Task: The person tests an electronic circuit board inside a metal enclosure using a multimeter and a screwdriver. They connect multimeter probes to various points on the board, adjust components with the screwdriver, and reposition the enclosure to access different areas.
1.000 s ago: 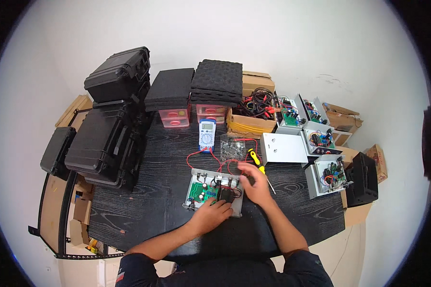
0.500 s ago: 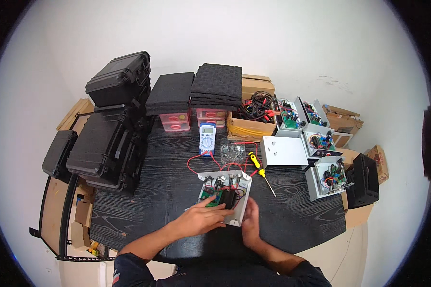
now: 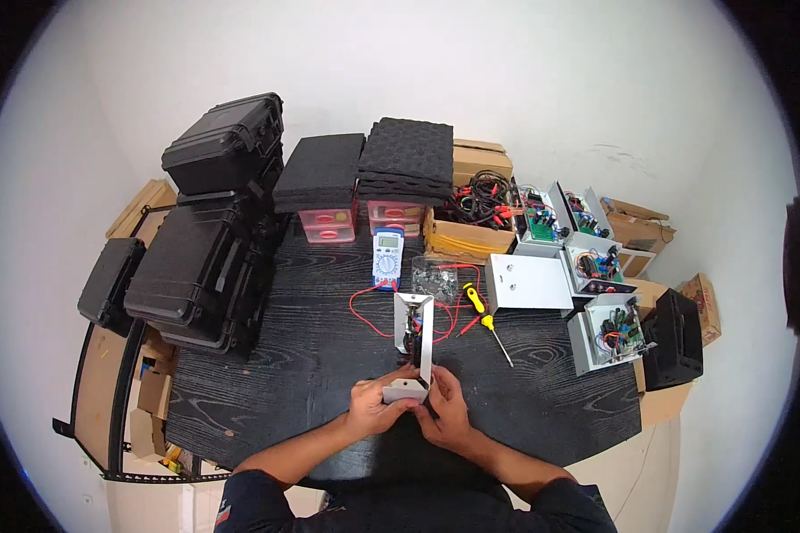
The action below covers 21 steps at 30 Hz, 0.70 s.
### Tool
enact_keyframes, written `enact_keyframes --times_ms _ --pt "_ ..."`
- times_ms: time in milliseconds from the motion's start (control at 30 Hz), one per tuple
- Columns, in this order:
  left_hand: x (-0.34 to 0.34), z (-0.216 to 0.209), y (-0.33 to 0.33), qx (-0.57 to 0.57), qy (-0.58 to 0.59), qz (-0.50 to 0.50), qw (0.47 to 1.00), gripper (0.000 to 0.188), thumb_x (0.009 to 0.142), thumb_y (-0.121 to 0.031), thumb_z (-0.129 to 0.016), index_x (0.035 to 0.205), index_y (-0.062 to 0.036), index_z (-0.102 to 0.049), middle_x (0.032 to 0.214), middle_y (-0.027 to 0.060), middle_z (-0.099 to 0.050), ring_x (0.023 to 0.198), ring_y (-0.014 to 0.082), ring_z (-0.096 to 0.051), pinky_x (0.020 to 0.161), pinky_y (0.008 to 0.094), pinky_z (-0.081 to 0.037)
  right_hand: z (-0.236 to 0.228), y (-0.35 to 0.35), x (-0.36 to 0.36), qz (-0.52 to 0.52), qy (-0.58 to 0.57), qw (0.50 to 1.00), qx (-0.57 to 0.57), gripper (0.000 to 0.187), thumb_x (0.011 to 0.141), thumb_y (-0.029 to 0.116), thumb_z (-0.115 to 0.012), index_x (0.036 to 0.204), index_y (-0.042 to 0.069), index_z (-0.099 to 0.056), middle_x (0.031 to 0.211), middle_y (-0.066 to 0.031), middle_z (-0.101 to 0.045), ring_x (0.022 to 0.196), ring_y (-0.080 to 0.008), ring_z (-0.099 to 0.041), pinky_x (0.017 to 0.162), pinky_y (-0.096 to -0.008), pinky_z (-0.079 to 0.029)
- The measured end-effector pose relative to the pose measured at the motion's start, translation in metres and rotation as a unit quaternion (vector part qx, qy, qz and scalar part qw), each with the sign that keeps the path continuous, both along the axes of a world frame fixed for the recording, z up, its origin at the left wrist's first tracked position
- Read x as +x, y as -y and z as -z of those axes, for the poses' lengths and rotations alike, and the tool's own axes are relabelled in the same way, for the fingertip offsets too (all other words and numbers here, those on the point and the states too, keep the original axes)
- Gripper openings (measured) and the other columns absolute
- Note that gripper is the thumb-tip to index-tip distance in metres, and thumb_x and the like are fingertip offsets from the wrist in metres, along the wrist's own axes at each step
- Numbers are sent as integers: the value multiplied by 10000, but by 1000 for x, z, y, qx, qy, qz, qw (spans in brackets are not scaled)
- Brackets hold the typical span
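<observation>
A white metal enclosure with wiring and parts inside stands tipped on its side near the table's middle. My left hand is closed around its near-left corner. At the near-right corner, my right hand grips it too, fingers against the side wall. Most of the circuit board inside is hidden by the walls. Just beyond the enclosure lies a blue-and-white multimeter with red test leads running from it. To the right is a yellow-and-black screwdriver with its shaft toward me.
Behind the multimeter a clear bag of small parts lies flat. Open enclosures with circuit boards and a white cover sit at right. Black hard cases are stacked at left; foam sheets top pink drawers.
The enclosure has turned from lying open upward to standing on its side. My left hand has left the parts inside and now grips the near corner beside my right hand.
</observation>
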<state>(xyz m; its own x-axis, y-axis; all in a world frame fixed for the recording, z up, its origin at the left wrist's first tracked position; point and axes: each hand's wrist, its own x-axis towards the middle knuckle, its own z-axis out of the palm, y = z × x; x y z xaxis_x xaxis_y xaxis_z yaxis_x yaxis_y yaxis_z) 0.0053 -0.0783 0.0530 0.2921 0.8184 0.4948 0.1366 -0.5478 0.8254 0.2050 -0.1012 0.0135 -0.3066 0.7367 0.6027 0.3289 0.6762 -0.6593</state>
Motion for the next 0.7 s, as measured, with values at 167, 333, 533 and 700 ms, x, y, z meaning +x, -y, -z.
enact_keyframes --times_ms 167,333,533,700 --pt "0 17 -11 15 26 -4 1000 447 904 -154 -845 1274 48 -700 1259 197 -754 1119 282 -764 939 365 -613 10 -12 -2 0 -13 1000 26 625 953 13 -728 1506 -85 -452 1565 -301 -332 1435 -448 -494 1198 -486 -404" --pt "-2 25 -23 29 27 -20 999 455 900 -147 -849 1282 48 -698 1270 199 -750 1128 282 -760 937 370 -613 3 -31 -2 -3 2 1000 25 580 939 6 -745 1462 -29 -496 1543 -301 -397 1397 -459 -536 1128 -475 -500" --pt "-5 20 -30 85 43 -24 995 463 911 -241 -854 1232 49 -689 1187 176 -753 1064 254 -755 920 363 -606 4 -37 -2 5 8 999 50 571 914 8 -772 1426 -27 -522 1524 -304 -438 1353 -452 -581 1085 -456 -552" --pt "-2 3 -37 13 192 0 981 553 917 -309 -850 1280 32 -611 1333 158 -557 1230 255 -627 1010 396 -578 -10 -37 0 5 19 998 62 608 896 27 -797 1433 -44 -519 1489 -290 -479 1346 -441 -588 1079 -452 -557"
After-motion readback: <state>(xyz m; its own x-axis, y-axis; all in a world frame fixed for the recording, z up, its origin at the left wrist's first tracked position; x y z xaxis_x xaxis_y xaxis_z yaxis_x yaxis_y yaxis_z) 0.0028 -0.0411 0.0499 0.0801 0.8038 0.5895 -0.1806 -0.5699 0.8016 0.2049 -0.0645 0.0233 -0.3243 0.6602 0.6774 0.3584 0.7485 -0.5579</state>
